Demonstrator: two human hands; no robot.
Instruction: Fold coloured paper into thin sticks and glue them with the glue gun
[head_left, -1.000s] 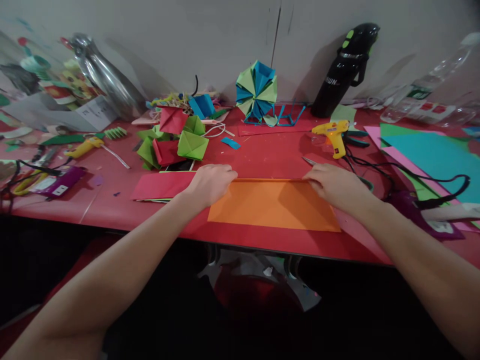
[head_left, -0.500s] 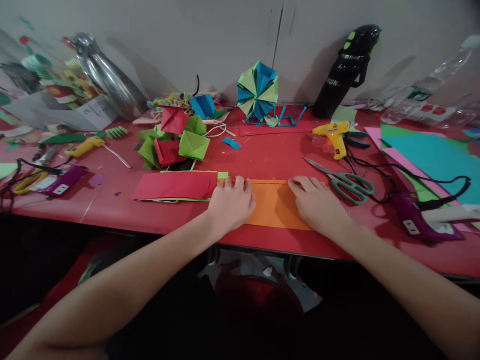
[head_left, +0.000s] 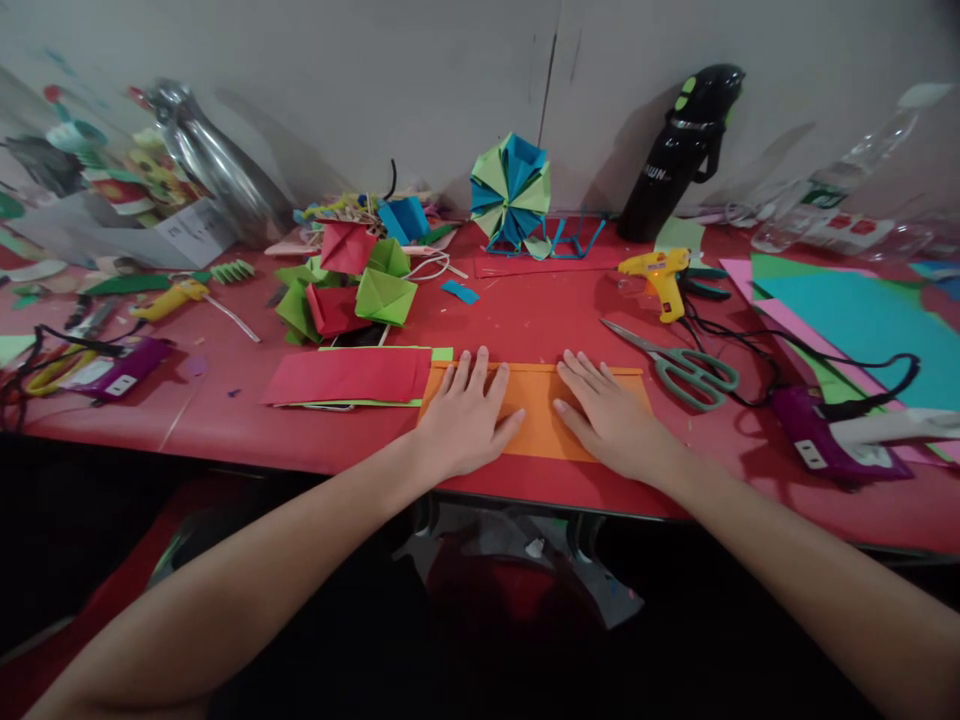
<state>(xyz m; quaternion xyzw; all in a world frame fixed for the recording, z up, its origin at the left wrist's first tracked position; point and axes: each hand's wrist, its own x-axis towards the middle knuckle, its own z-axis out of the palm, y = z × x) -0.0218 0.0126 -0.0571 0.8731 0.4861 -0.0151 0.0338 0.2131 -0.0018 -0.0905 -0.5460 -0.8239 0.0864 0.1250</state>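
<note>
1. Your left hand (head_left: 466, 415) lies open, fingers spread, on the orange paper (head_left: 536, 415).
2. Your right hand (head_left: 611, 418) lies open on it too.
3. Paper: on the surface (head_left: 285, 430), between red sheets (head_left: 349, 377) and scissors (head_left: 686, 370).

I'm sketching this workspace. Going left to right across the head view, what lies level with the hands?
Purple power strip, red paper, left hand, right hand, green scissor handles, second purple power strip.
</note>
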